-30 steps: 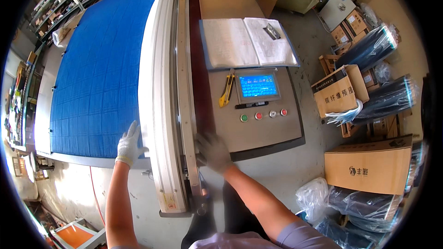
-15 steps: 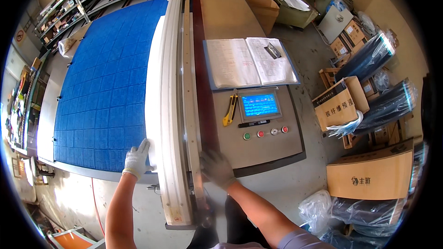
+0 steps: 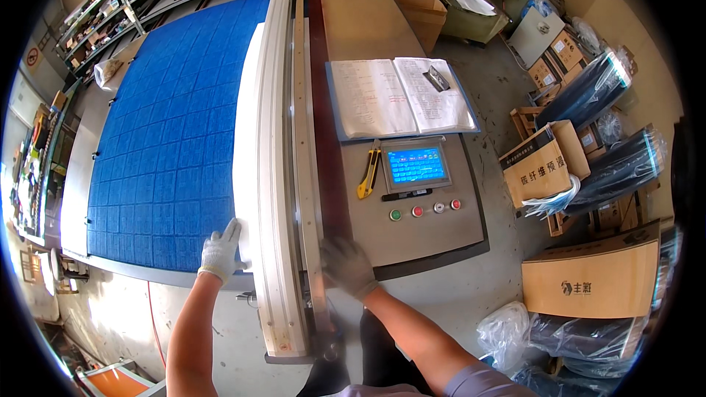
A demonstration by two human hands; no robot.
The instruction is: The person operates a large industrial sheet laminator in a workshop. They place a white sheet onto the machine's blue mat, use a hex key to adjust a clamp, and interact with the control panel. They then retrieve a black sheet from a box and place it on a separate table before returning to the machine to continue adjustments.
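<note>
My left hand (image 3: pixel 219 251), in a pale work glove, lies with its fingers stretched out at the near right corner of the blue grid-marked mat (image 3: pixel 165 147). Its fingertips point at the white sheet (image 3: pixel 245 176) that shows between the mat and a long pale metal beam (image 3: pixel 272 169). On the beam's other side my right hand (image 3: pixel 347 268), in a greyish glove, rests flat with fingers extended over the dark red strip (image 3: pixel 332 176), next to the narrow rail (image 3: pixel 307 198). Its fingertips are dim and somewhat blurred. Neither hand visibly holds anything.
Right of the beam, the panel carries a lit touchscreen (image 3: pixel 417 167), push buttons (image 3: pixel 418 211), a yellow utility knife (image 3: pixel 368 176), a black marker (image 3: pixel 407 195) and an open binder (image 3: pixel 375 95). Cardboard boxes (image 3: pixel 588 272) and plastic-wrapped rolls (image 3: pixel 618 176) stand on the right.
The whole view has shifted very slightly. Both hands keep nearly the same places beside the beam.
</note>
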